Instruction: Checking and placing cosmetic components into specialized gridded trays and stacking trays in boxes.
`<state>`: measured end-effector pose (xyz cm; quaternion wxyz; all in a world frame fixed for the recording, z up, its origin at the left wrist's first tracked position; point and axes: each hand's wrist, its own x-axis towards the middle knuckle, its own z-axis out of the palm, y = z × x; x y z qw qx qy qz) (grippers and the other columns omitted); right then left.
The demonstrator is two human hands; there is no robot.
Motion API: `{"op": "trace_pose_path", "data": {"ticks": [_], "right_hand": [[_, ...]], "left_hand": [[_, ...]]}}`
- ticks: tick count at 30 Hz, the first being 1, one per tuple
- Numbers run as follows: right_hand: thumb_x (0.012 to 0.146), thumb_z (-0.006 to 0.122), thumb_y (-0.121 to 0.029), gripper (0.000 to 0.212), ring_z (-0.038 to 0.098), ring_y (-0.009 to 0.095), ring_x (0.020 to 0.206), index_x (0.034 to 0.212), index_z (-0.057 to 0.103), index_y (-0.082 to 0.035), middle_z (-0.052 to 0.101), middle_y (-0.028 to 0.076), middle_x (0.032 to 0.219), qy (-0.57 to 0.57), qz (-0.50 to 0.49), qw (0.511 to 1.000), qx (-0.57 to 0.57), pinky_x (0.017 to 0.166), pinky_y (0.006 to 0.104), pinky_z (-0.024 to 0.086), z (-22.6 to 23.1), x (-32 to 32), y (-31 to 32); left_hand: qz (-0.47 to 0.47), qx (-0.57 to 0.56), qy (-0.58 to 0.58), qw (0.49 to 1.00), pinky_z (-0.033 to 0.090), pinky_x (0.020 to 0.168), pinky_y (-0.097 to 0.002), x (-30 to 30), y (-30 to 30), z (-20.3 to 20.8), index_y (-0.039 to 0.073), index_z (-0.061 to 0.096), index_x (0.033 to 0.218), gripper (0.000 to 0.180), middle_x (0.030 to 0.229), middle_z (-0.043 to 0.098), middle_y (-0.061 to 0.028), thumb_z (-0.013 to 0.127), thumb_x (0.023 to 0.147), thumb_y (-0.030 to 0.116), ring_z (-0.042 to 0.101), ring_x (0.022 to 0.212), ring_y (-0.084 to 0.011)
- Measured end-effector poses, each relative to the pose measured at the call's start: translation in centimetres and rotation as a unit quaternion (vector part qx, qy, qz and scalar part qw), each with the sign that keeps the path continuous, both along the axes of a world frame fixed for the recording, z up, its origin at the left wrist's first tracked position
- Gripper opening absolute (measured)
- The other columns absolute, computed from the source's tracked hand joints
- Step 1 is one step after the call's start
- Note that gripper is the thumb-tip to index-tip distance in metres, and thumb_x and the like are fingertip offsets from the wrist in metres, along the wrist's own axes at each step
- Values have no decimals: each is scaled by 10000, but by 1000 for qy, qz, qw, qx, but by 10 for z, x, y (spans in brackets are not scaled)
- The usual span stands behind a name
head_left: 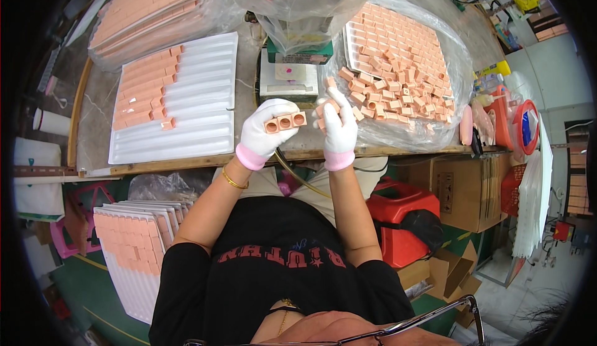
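My left hand [256, 135], in a white glove with a pink cuff, is closed on a row of three peach-coloured square blocks [285, 122], their round openings facing up toward the view. Just right of it my right hand [341, 135], gloved alike, has its fingers closed around a few more peach blocks [321, 111], partly hidden by the fingers. Beyond the right hand lies a heap of loose peach blocks [398, 91]. At the left, a white ribbed tray [205, 97] carries rows of such blocks along its left half.
A small device with a white top plate [288, 83] stands beyond my hands, under a clear plastic bag [298, 10]. Stacked block trays [149, 10] sit far left, with more filled trays [130, 246] below the table. A red plastic container [404, 215] stands below right, beside a cardboard box [466, 190].
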<state>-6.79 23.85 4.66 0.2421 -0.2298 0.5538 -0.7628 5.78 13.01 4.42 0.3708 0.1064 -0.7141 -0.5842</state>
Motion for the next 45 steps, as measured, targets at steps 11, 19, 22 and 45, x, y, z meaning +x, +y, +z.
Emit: {"op": "trace_pose_path", "data": {"ticks": [11, 19, 22, 45], "right_hand": [[891, 554, -75, 376, 525, 70, 668, 1246, 486, 28, 602, 82, 926, -1, 38, 999, -23, 552, 184, 421, -5, 1, 4], [901, 567, -100, 376, 530, 61, 688, 1265, 511, -22, 612, 42, 909, 125, 41, 991, 16, 556, 176, 420, -19, 16, -9], [889, 563, -54, 417, 542, 85, 692, 1283, 453, 30, 588, 72, 917, -109, 92, 990, -15, 518, 179, 427, -47, -11, 1], [966, 407, -184, 403, 383, 85, 621, 1259, 438, 91, 488, 23, 763, 243, 98, 960, 103, 555, 191, 327, -37, 3, -2]], "left_hand": [[-19, -21, -3, 1000, 457, 862, -304, -1, -3, -4, -5, 627, 1008, 345, 1067, 599, -109, 714, 681, -75, 573, 994, -211], [-12, 50, 17, 999, 495, 828, -335, 30, -5, -3, 0, 611, 1030, 302, 1036, 614, -100, 692, 741, -32, 611, 924, -185], [-6, -62, -73, 995, 472, 862, -317, 51, -21, 10, 20, 609, 1054, 348, 1003, 612, -89, 722, 728, 69, 594, 963, -198], [499, 13, -735, 458, 484, 835, -402, 527, -19, 44, 35, 634, 971, 188, 1069, 593, -211, 565, 833, 143, 594, 976, -369]]}}
